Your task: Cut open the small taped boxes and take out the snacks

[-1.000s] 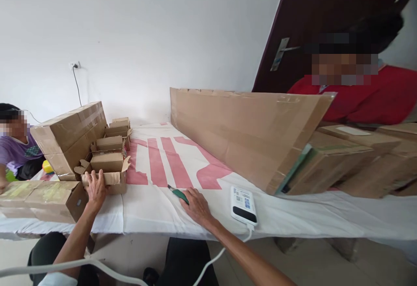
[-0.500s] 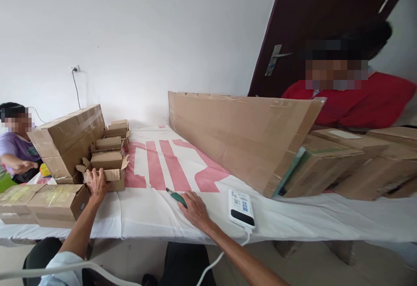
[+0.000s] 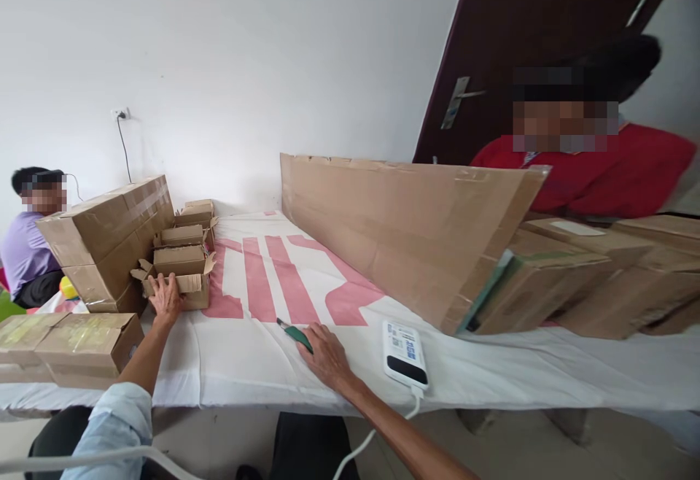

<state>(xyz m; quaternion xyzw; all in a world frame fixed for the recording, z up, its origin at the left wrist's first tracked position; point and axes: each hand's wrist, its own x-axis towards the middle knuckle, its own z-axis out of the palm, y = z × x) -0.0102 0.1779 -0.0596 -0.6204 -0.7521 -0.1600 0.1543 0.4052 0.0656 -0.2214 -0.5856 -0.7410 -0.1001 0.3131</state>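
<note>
My left hand [image 3: 165,298] lies on the near side of an open cardboard box [image 3: 195,296], its fingers hooked over the top edge. The box's flaps stick out to both sides, and its inside is hidden from here. It stands at the near end of a row of small open boxes [image 3: 183,235]. In my right hand [image 3: 327,352] is a utility knife [image 3: 298,335] with a green handle, its tip pointing forward and left just over the white and red tablecloth [image 3: 235,352]. This hand rests low near the table's front edge.
Taped boxes [image 3: 90,338] and a taller box stack [image 3: 106,239] stand left. A long cardboard panel [image 3: 405,225] crosses the table, with more boxes [image 3: 585,283] behind it. A white device [image 3: 405,354] with a cable lies right. One person sits left, another right.
My left hand and the open box have shifted slightly away from me, toward the row. The person at left has sat more upright. My right hand stays put with the knife.
</note>
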